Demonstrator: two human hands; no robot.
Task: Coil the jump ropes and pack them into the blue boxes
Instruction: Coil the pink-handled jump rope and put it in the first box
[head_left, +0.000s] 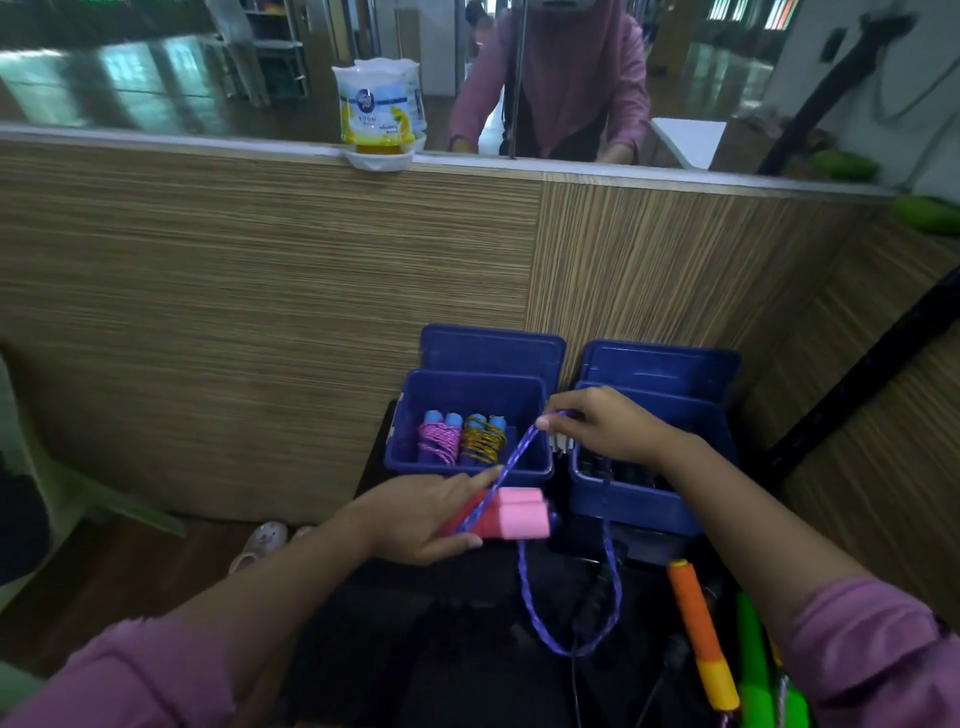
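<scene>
My left hand (415, 514) grips the two red-and-pink handles (511, 517) of a jump rope in front of the left blue box (470, 470). Its purple rope (511, 457) runs up from the handles to my right hand (597, 418), which pinches it above the gap between the boxes. A long loop of the same rope hangs down below the handles. Two coiled ropes with blue handles lie in the left box, one pink (440, 439) and one yellow and blue (484, 439). The right blue box (631, 501) holds dark items that I cannot make out.
Both boxes stand open with their lids against a wood-grain partition (260, 291). An orange-and-yellow handle (701, 634) and green handles (753, 670) lie at the lower right. A packet in a white dish (379, 104) sits on the ledge. Another person in pink (561, 78) stands behind the glass.
</scene>
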